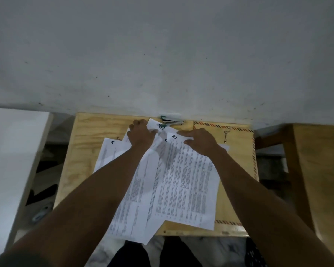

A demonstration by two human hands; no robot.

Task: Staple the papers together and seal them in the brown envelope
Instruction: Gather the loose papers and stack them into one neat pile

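Papers (168, 182) lay fanned, unaligned, across desk (85, 143) centre, overhanging near edge. Left hand (141, 136) pressed far-left sheets, fingers loosely curled, apparently gathering. Right hand (199, 140) lay flat, fingers straight, steadying sheet marked 1. Stapler (171, 121) waited at far edge. Brown envelope (237, 151) lay along right edge, partly under papers.

Matt plywood table (85, 132), paper sheets (185, 180).

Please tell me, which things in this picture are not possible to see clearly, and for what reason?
- Printed text on the papers: too small and blurred in the head view.
- Brown envelope: mostly covered by the papers and the right hand.
- Sheet under the left hand: its number is hidden.
- Stapler: small and dim by the wall; staples inside cannot be seen.
- How many sheets overlap: unclear.
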